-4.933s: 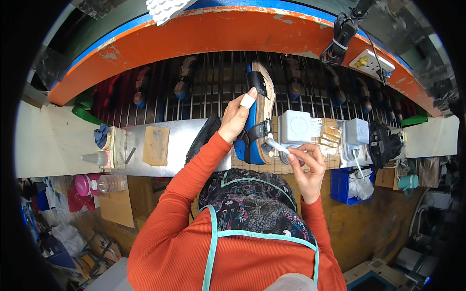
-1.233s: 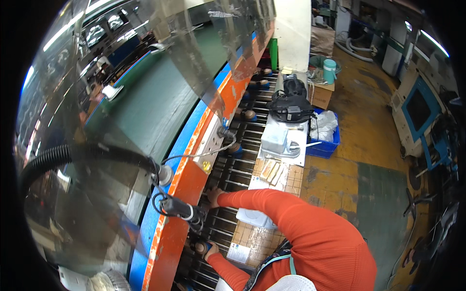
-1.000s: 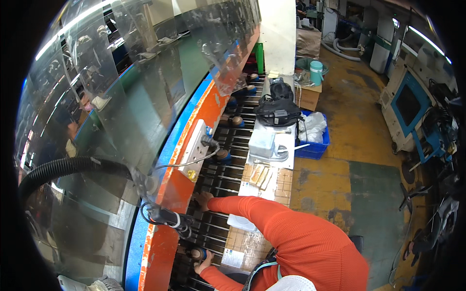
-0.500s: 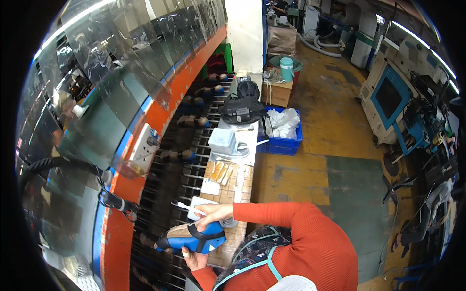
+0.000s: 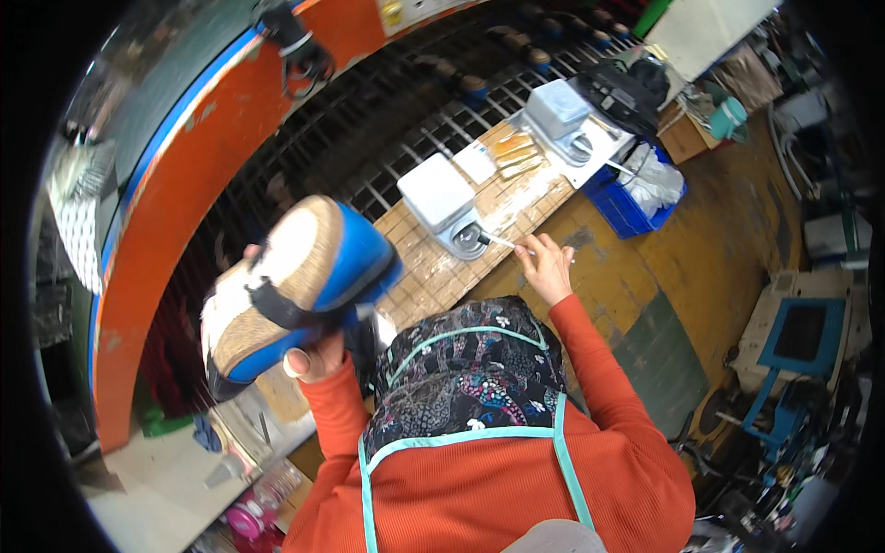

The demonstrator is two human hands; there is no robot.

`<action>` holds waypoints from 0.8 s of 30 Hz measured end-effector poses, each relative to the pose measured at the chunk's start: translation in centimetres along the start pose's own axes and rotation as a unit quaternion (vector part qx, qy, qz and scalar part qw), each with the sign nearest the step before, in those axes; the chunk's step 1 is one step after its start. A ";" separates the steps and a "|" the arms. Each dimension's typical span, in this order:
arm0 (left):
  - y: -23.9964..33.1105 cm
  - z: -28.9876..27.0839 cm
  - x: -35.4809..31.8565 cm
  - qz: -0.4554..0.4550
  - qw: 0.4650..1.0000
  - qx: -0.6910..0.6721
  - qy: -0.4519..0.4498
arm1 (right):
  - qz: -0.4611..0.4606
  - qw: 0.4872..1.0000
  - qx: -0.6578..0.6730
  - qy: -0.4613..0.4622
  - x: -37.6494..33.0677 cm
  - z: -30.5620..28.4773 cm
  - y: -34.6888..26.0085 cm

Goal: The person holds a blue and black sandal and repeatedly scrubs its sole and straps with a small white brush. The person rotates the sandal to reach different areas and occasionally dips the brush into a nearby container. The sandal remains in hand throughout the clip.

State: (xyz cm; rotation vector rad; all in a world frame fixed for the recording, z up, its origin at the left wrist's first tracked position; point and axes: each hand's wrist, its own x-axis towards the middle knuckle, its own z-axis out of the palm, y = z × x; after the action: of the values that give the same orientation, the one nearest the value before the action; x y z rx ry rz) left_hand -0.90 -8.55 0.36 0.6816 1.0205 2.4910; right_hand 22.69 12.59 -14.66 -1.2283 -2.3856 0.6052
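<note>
A long orange machine guard [image 5: 175,184] curves across the far left, with a dark rack of rods [image 5: 387,120] just behind a tiled workbench [image 5: 461,249]. The person, in an orange top and patterned apron, stands at the near side of the bench.

The left hand [image 5: 313,355] holds a blue shoe [image 5: 295,286] sole-up, raised near the head at the left; its fingers are wrapped under the shoe, thumb pressed to the blue edge. The pale woven sole faces the camera, crossed by a dark strap.

The right hand [image 5: 546,267] reaches to the right, fingers pinched narrowly on a thin brush [image 5: 502,241], whose tip meets a small round pot [image 5: 468,238] beside a white box [image 5: 435,192].

To load the brush well, it seems wise to dip only the tip and keep the shoe level and steady.

Half a second earlier the shoe sat lower, near the bench, with both hands close together; now it is lifted and the right hand has moved away to the pot.
</note>
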 end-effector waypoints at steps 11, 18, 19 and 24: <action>-0.4 -7.1 -1.3 0.149 0.977 0.145 0.041 | -0.131 0.977 -0.151 0.070 2.7 4.7 0.0; -1.6 -6.4 -1.1 0.151 0.976 0.153 0.025 | 0.042 0.998 -0.016 -0.049 2.4 3.4 0.9; -1.7 -5.7 -0.9 0.143 0.978 0.152 0.026 | 0.079 0.994 0.022 -0.074 2.5 3.3 1.3; -0.6 -3.1 0.2 -0.145 0.953 -0.265 -0.009 | 0.245 0.882 0.345 -0.207 2.1 2.8 2.9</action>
State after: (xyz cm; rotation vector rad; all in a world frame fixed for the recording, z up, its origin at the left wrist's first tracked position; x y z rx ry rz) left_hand -2.74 -9.73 -1.93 0.3539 0.3702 2.3322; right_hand 22.07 15.27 -18.25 -1.4347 -1.8070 1.8449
